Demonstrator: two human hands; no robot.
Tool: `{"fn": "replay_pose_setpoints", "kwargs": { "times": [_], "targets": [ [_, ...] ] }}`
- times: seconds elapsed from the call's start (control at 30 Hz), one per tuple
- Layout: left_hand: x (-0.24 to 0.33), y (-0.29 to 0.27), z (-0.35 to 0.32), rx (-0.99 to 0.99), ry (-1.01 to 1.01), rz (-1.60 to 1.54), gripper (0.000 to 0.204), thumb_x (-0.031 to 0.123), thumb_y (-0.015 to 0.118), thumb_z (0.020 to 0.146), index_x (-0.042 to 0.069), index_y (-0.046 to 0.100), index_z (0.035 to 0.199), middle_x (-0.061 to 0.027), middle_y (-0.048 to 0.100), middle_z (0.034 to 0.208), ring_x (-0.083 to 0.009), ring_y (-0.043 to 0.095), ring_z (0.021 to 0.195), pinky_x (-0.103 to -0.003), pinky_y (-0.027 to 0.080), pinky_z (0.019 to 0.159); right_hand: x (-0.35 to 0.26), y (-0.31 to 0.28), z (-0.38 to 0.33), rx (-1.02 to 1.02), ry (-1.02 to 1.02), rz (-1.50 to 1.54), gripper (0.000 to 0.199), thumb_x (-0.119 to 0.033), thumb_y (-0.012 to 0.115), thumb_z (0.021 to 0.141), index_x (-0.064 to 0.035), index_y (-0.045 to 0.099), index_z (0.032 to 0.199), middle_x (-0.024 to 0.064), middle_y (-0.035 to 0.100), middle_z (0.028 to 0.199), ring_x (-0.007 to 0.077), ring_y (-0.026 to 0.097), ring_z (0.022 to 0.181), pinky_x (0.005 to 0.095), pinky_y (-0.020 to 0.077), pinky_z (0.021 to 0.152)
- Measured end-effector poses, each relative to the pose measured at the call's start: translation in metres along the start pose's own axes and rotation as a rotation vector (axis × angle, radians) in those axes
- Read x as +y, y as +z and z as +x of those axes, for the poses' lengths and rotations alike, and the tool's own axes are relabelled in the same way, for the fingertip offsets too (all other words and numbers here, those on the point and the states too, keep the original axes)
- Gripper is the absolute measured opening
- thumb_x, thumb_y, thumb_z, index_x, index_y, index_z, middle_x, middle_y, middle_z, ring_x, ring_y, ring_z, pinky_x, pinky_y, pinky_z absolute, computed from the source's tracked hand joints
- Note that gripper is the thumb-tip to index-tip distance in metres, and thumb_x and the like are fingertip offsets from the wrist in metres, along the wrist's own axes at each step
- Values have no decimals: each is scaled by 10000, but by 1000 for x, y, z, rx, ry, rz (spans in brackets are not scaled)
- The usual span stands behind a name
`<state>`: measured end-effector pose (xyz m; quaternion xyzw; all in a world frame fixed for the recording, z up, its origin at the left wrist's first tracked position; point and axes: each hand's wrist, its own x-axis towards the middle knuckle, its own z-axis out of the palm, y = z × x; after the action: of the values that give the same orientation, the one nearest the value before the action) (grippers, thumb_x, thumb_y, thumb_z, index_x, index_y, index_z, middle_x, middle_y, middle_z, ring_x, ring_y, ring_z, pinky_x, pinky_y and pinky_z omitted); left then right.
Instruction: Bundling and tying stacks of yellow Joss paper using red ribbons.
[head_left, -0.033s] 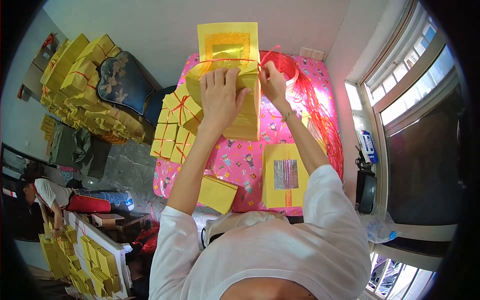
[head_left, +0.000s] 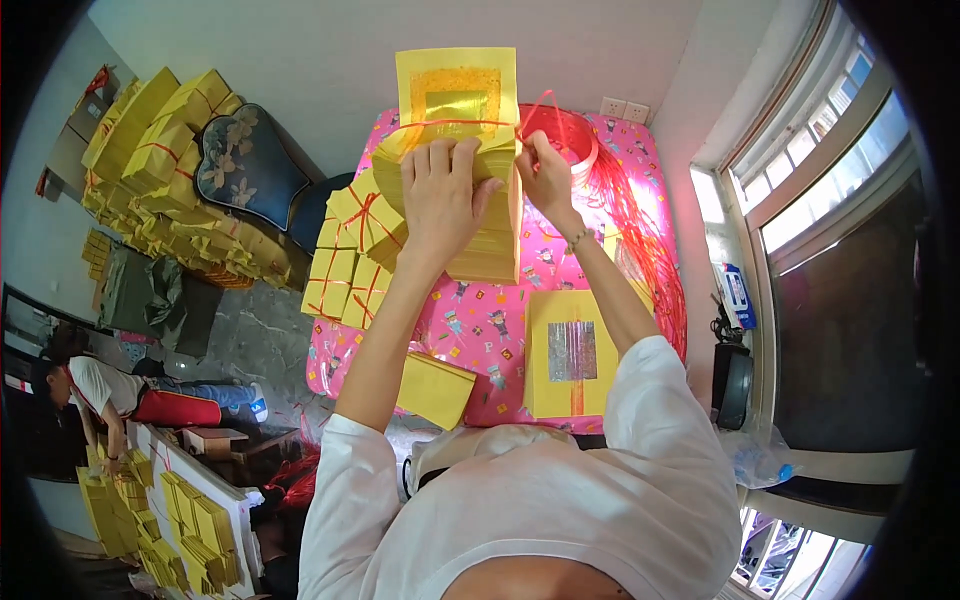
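A tall stack of yellow paper sheets [head_left: 480, 240] stands at the far side of the table, its top sheet bearing an orange and gold square. Around its upper part runs a red plastic string [head_left: 450, 123]. My left hand [head_left: 440, 190] lies on the stack with its fingers spread over the folded sheets, pressing them. At the stack's right edge my right hand [head_left: 547, 175] is closed, pinching the red string, whose loop rises above the fingers. Tied yellow paper bundles [head_left: 345, 255] with red string sit left of the stack.
The pink patterned table [head_left: 480, 340] also holds a yellow paper pile [head_left: 565, 395] with a silver square, a folded yellow packet [head_left: 435, 390], and a red tub [head_left: 583, 150] with loose red strings [head_left: 640, 230]. A chair [head_left: 250, 165] stands left. Another person [head_left: 110, 385] works at lower left.
My right hand has shifted slightly down and to the right, and the string's loop stands a little taller. The left hand stays on the stack.
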<state>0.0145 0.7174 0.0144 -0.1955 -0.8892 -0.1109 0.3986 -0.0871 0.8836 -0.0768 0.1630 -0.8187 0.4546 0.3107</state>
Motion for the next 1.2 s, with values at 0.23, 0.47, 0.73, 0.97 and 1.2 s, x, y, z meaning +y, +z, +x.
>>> {"fn": "replay_pose_setpoints", "kwargs": {
  "times": [0.23, 0.47, 0.73, 0.97, 1.2],
  "targets": [
    [6, 1, -2, 52, 30, -15, 468, 317, 676, 762, 66, 514, 1121, -117, 507, 1002, -286, 471, 954, -423, 333, 878, 108, -22, -13, 247, 363, 293, 92, -126, 522, 870, -40, 523, 904, 59, 543, 661, 156, 538, 578, 322, 434, 510],
    [-1, 0, 6, 20, 50, -25, 474, 311, 680, 759, 61, 516, 1126, -121, 514, 995, -286, 472, 954, -419, 333, 877, 163, -86, -42, 562, 816, 645, 67, -85, 508, 854, -71, 523, 917, 7, 470, 609, 98, 427, 438, 264, 366, 376],
    [-14, -8, 12, 1, 67, -20, 515, 344, 700, 746, 53, 514, 1129, -119, 538, 967, -290, 486, 953, -414, 340, 873, 180, -161, -74, 683, 774, 277, 77, -100, 526, 866, -32, 512, 899, 21, 485, 637, 102, 417, 447, 268, 371, 384],
    [-15, -11, 13, -17, 98, -20, 511, 343, 704, 741, 49, 515, 1113, -131, 541, 1006, -295, 483, 985, -421, 343, 881, 107, -244, -22, 881, 391, 329, 160, -175, 537, 915, -24, 494, 950, -3, 448, 627, 67, 402, 520, 222, 342, 423],
    [-15, -10, 18, 24, 107, -4, 550, 355, 706, 740, 42, 510, 1147, -146, 533, 1066, -310, 466, 1040, -447, 337, 934, 68, -313, 16, 1001, 55, 77, 218, -203, 535, 919, 9, 508, 963, 49, 515, 736, 105, 467, 634, 252, 407, 536]
  ]
}}
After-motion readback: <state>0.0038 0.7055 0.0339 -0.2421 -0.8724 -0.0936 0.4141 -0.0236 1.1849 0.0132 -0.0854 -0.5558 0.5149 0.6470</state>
